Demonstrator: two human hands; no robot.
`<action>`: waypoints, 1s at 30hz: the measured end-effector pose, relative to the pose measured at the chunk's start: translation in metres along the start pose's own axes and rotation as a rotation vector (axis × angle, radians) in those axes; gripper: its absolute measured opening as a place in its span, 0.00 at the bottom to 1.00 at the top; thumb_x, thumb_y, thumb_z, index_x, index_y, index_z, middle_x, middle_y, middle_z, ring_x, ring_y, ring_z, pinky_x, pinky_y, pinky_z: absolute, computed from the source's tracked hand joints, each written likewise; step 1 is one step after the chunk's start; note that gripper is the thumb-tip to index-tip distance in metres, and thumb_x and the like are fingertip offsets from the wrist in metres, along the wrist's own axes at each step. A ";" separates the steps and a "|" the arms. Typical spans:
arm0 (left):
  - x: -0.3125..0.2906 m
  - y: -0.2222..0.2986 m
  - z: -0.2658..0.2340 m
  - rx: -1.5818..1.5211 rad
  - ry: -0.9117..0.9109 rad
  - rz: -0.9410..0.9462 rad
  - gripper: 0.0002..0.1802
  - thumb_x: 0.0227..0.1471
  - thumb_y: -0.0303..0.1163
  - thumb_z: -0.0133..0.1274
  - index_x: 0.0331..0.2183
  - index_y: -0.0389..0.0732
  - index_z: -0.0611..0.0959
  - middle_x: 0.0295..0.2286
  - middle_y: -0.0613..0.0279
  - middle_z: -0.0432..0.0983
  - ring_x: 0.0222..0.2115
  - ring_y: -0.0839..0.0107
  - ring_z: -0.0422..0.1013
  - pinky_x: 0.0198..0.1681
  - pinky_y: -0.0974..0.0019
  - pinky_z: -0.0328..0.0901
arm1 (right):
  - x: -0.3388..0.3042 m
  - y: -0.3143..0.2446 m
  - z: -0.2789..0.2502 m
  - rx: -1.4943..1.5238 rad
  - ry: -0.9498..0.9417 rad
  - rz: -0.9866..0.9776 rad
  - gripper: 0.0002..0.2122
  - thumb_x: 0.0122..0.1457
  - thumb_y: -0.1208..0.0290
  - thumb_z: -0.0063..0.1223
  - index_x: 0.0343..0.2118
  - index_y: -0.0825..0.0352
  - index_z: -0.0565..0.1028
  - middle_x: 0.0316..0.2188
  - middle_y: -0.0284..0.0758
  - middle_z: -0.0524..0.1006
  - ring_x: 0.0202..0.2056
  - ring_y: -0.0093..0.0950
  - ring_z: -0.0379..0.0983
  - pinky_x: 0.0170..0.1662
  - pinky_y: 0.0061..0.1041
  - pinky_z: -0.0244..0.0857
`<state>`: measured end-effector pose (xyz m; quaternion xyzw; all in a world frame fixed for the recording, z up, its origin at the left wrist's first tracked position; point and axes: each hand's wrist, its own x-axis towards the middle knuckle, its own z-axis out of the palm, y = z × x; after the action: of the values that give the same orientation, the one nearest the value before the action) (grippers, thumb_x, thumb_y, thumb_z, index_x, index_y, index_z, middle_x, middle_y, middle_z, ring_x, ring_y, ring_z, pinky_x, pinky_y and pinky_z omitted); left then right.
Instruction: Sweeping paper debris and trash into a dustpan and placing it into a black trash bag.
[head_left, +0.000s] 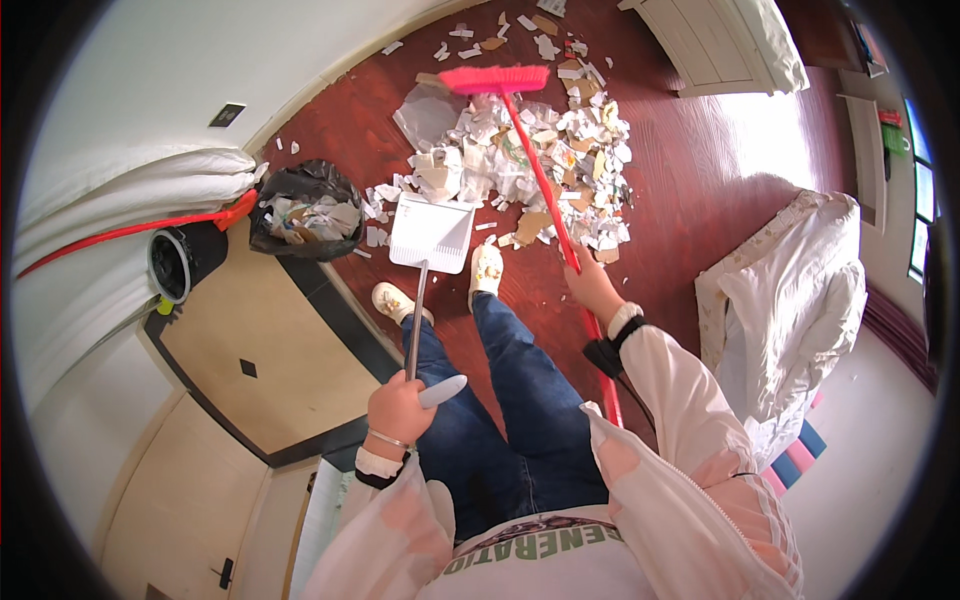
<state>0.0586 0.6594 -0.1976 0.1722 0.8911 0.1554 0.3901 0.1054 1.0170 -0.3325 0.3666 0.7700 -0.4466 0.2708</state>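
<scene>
My left hand [397, 408] is closed round the upper end of the long handle of a white dustpan [432, 232]. The pan lies on the floor just ahead of my feet, its far lip against a heap of torn paper and cardboard scraps [490, 150]. In my right hand [592, 290] is the red stick of a broom [493, 80]. Its red bristle head is at the far side of the heap, with the stick crossing above the scraps. A sheet of clear plastic [430, 115] lies at the heap's far left.
Left of the dustpan stands a black bin bag [306, 210] filled with scraps. Beyond it are a black bucket [190, 262] and another red-handled tool [130, 238] by the wall. A cloth-covered piece of furniture [790, 300] stands right, a white cabinet [715, 45] far right. Loose scraps dot the wooden floor.
</scene>
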 end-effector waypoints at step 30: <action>0.099 0.084 -0.036 0.297 -0.042 0.469 0.07 0.34 0.36 0.59 0.19 0.44 0.80 0.20 0.55 0.72 0.20 0.57 0.73 0.24 0.57 0.68 | -0.078 0.107 -0.107 0.472 0.496 0.313 0.27 0.58 0.77 0.42 0.61 0.58 0.54 0.17 0.28 0.65 0.11 0.18 0.58 0.14 0.21 0.55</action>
<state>-0.0151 0.7718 -0.2030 0.4324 0.8315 0.1056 0.3324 0.2279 1.1223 -0.2785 0.6293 0.6226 -0.4626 0.0489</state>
